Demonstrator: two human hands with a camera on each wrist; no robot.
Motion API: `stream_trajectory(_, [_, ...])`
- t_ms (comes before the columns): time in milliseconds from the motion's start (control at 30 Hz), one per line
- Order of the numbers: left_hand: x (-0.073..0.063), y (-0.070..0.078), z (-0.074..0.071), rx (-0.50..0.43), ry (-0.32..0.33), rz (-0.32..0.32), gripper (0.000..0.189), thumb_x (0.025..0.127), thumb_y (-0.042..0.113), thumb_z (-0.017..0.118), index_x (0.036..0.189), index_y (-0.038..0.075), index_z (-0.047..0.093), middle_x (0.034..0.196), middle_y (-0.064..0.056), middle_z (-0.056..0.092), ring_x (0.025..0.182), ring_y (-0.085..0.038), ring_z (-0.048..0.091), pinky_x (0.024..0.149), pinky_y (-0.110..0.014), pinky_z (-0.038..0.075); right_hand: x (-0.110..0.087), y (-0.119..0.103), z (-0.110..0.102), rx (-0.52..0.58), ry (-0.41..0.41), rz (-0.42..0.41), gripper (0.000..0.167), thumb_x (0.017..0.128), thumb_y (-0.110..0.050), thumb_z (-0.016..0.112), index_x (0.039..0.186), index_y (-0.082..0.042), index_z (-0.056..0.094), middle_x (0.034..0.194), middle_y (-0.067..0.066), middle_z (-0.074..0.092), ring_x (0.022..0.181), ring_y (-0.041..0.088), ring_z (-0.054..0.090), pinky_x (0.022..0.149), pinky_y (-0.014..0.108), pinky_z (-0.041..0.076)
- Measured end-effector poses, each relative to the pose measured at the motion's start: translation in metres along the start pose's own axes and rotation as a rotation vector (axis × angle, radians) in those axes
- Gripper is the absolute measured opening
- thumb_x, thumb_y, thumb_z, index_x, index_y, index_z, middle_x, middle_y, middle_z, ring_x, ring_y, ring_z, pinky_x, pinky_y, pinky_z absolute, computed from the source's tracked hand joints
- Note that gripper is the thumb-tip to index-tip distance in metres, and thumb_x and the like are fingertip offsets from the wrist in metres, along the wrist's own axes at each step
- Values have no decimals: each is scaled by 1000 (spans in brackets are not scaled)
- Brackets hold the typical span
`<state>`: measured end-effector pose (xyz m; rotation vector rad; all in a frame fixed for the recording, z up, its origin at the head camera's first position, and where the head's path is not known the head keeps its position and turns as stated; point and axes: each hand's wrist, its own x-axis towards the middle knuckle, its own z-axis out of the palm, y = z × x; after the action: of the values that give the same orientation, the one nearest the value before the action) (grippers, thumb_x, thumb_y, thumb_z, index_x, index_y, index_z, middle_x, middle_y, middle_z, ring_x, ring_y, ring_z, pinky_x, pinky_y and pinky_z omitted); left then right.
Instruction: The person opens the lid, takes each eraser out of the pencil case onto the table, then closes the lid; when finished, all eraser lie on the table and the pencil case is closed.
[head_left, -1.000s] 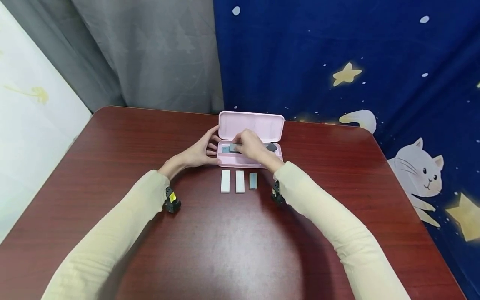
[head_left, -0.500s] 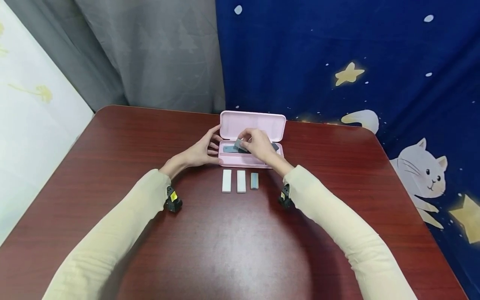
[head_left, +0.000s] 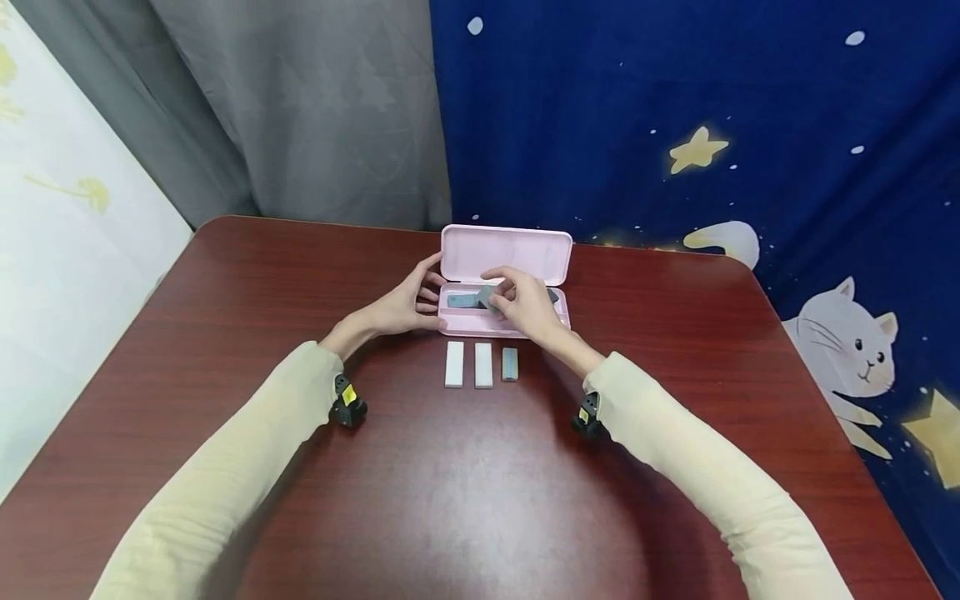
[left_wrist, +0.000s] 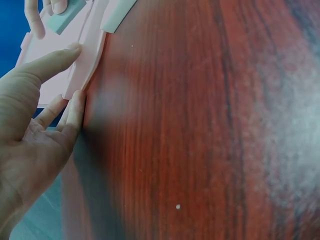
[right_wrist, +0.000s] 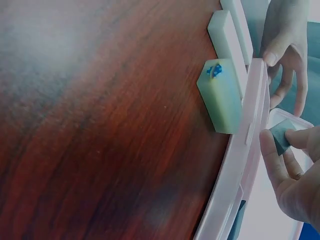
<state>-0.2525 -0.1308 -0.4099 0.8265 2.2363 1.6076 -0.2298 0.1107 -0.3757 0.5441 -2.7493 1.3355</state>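
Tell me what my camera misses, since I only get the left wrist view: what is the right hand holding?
Observer: The right wrist view shows the right hand pinching a small grey block between thumb and fingers.
Operator: And what lies in front of the pink case?
Observer: In the head view, two white blocks and a shorter tinted block lie in a row on the table.
Operator: Any marks on that shorter one?
Observer: Yes, the right wrist view shows a blue marking near one of its ends.
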Motion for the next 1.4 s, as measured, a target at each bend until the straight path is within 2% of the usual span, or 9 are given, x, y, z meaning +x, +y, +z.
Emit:
stream_trajectory(133, [1, -1, 1, 7, 20, -6, 106, 76, -9, 75, 154, 8, 4, 133, -28, 36, 109, -41, 47, 96, -51, 46, -5, 1, -3, 3, -3, 30, 26, 88, 1, 66, 112, -6, 69, 87, 11, 65, 73, 20, 66, 57, 24, 56])
stream_trajectory(200, [1, -1, 2, 5, 31, -11, 105, 76, -10, 74, 154, 8, 5, 133, -28, 37, 109, -41, 48, 95, -50, 47, -7, 2, -5, 42, -19, 54, 24, 88, 2, 66, 110, -4, 69, 86, 12, 63, 73, 20, 66, 58, 26, 57])
stream_trajectory(333, [1, 0, 4, 12, 49, -13, 104, 76, -12, 73, 154, 7, 7, 132, -29, 39, 109, -41, 50, 93, -48, 49, -13, 7, -8, 251, -69, 142, 27, 87, 7, 64, 114, 4, 66, 85, 15, 59, 70, 22, 64, 61, 32, 58])
stream_trajectory(433, [1, 0, 6, 31, 57, 0, 102, 75, -12, 74, 153, 5, 10, 132, -29, 40, 109, -41, 50, 92, -48, 49, -17, 9, -11, 384, -69, 204, 28, 86, 10, 63, 114, 7, 65, 85, 18, 59, 68, 21, 63, 62, 36, 59])
stream_trajectory(567, [-1, -1, 6, 63, 65, 14, 92, 77, -11, 74, 151, 0, 20, 133, -28, 40, 112, -41, 49, 92, -49, 49, -22, 10, -16, 430, -64, 242, 29, 86, 11, 64, 114, 6, 65, 84, 18, 60, 65, 18, 63, 63, 38, 59])
stream_trajectory(767, [-5, -7, 5, 46, 78, 2, 84, 78, -11, 72, 147, -5, 25, 135, -27, 39, 116, -42, 49, 94, -49, 48, -32, 8, -20, 513, -139, 272, 33, 88, 10, 61, 120, 12, 58, 85, 14, 59, 69, 18, 62, 69, 45, 57])
stream_trajectory(1000, [-4, -6, 4, 11, 61, -23, 89, 78, -11, 72, 150, -3, 20, 135, -26, 37, 116, -39, 47, 95, -46, 47, -45, 10, -27, 503, -173, 273, 29, 89, 10, 60, 119, 10, 59, 89, 17, 58, 73, 19, 63, 71, 47, 57])
stream_trajectory(1233, [-2, -7, 4, 12, 60, -19, 92, 77, -11, 73, 151, -1, 19, 135, -26, 37, 116, -40, 47, 95, -49, 46, -59, 15, -38, 483, -151, 327, 30, 89, 8, 61, 119, 9, 59, 91, 18, 61, 73, 21, 66, 70, 43, 58])
stream_trajectory(1400, [-2, -9, 3, 0, 60, -8, 91, 78, -11, 72, 151, -1, 19, 135, -25, 37, 117, -40, 46, 96, -49, 45, -71, 20, -42, 442, -166, 374, 31, 89, 7, 60, 120, 10, 59, 89, 19, 63, 70, 21, 66, 68, 41, 58])
